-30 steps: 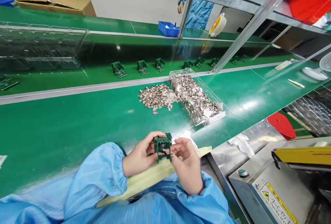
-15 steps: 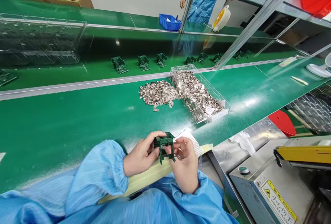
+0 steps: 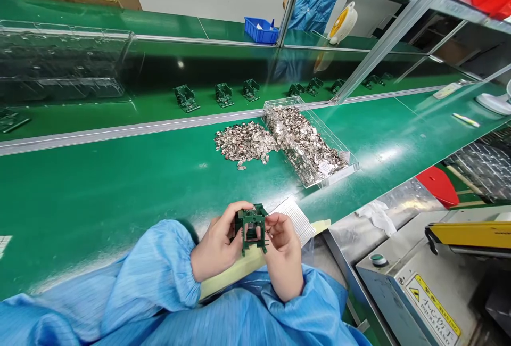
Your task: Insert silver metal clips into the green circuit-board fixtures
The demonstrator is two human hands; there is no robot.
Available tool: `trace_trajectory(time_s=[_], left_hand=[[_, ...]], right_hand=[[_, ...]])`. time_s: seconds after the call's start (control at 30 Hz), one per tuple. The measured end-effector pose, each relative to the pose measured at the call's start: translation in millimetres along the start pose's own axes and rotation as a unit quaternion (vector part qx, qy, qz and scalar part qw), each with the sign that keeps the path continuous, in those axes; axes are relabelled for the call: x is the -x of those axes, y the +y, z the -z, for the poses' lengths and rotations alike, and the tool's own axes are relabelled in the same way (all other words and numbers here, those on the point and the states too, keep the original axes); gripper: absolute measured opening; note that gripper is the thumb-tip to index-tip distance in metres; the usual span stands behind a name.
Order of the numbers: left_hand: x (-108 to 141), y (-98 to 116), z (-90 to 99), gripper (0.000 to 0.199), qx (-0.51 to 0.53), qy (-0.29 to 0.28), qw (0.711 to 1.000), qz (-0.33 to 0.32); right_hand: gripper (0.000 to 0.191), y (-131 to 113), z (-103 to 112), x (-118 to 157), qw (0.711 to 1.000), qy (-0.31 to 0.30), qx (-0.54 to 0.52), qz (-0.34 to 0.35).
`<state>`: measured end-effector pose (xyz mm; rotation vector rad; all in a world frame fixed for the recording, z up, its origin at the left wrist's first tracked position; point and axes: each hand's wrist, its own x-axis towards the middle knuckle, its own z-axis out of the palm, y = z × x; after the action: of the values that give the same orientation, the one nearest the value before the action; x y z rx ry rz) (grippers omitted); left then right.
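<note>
A dark green plastic frame (image 3: 254,226) is held upright above the front edge of the green bench. My left hand (image 3: 219,242) grips its left side, thumb and fingers closed on it. At the frame's right side is my right hand (image 3: 285,253), its fingers curled and pinched together; whatever is between them is too small to make out. Beyond my hands lies a pile of small metal pieces (image 3: 245,142), beside a clear tray (image 3: 338,176) full of similar pieces.
Several green frames (image 3: 223,95) stand on the moving-line strip behind a metal rail (image 3: 167,124). A ribbed white sheet (image 3: 293,218) lies right of my hands. At lower right is a machine (image 3: 399,277). A person in blue (image 3: 317,0) stands across the bench.
The green frame has turned slightly and shifted a little left in my left hand. My right fingers have drawn in at its right side.
</note>
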<state>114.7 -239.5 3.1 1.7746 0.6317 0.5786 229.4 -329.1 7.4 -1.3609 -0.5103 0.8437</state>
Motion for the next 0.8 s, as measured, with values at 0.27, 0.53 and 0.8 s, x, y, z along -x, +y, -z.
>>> trace_trajectory(time_s=[0.27,0.53,0.8], left_hand=[[0.9,0.2,-0.6,0.029,0.017,-0.013,1.000,0.007],[3.5,3.0,-0.2,0.029,0.011,-0.007,1.000,0.010],[7.2,8.4,-0.5,0.027,0.010,0.002,1.000,-0.016]], right_hand=[[0.030,1.7,-1.4,1.7,1.000,0.027,-0.004,-0.005],[0.028,2.5,-4.9,4.0,0.999,0.040,-0.017,0.006],[0.034,2.5,-8.0,8.8,0.999,0.031,-0.043,0.008]])
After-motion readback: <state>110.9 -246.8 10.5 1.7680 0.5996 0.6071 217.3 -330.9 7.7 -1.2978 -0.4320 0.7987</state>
